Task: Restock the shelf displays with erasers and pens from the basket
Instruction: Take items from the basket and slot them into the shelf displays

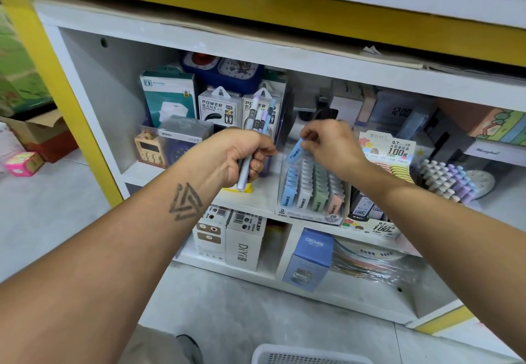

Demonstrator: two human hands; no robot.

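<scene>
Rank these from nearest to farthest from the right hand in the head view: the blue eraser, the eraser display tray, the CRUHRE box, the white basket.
From the right hand:
1. Blue eraser, pinched in its fingers, above the tray's left column.
2. Eraser display tray, directly below the hand on the middle shelf.
3. CRUHRE box, on the lower shelf beneath the tray.
4. White basket, on the floor at the bottom edge.

Two hands — left hand [242,155] at nine o'clock, right hand [330,147] at three. About four pens [263,120] in one bundle, though overlap blurs the count. One blue eraser [296,151] lifted; the display tray [311,215] at five o'clock shows four columns. Two power bank boxes [219,106] at eleven. One basket [307,355] at six.
</scene>
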